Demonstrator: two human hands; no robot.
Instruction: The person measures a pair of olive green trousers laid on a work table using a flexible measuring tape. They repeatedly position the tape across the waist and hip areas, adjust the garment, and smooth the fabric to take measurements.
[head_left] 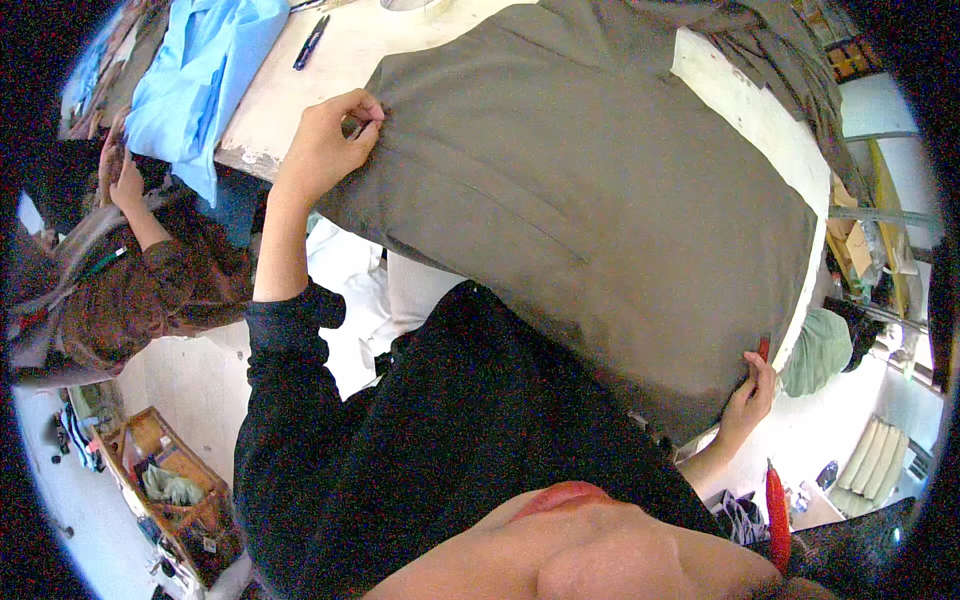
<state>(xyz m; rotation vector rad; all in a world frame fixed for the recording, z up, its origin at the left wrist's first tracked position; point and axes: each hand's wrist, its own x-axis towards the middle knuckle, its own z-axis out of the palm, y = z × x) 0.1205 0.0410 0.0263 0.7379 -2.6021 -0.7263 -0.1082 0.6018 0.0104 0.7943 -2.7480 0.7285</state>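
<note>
A large olive-grey fabric (600, 200) lies spread over a white table (745, 105). My left hand (328, 138) pinches the fabric's corner at the table's near left edge, fingers closed on the cloth. My right hand (752, 390) grips the fabric's opposite edge at the lower right, where it hangs over the table. A small red thing (765, 347) shows just above that hand's fingers; I cannot tell what it is. Both arms wear black sleeves.
Another person in brown patterned clothes (150, 290) sits at the left, a hand (125, 180) raised. Light blue cloth (205, 70), a black pen (311, 42) and a tape roll (415, 5) lie on the table's far left. A wooden crate (170, 490) stands on the floor.
</note>
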